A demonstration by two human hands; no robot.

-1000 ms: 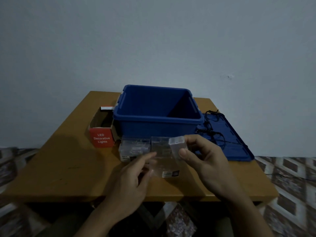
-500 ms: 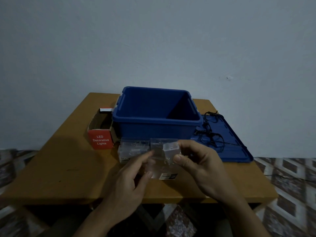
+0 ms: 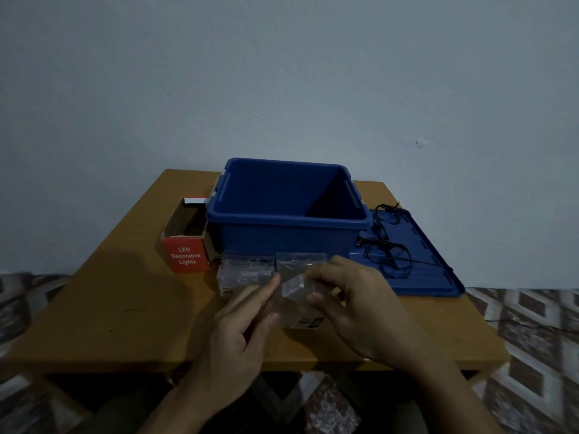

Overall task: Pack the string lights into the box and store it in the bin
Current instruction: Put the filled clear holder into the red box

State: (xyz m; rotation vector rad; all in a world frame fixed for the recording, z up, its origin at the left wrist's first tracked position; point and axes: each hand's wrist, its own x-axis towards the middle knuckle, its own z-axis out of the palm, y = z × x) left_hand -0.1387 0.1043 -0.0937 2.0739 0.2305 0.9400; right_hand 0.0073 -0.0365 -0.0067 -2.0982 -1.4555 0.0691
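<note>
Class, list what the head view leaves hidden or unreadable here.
- Head view, clear case: near half covered by left hand and right hand.
- Head view, red box: inside hidden by its front wall, shadow.
- Head view, bin: near floor behind its front wall.

A dim, modest room, likely in a home.
Small orange-brown wooden table (image 3: 94, 308) against a plain pale painted wall (image 3: 282, 73), brown-and-white patterned floor tiles (image 3: 532, 324) underneath.
</note>
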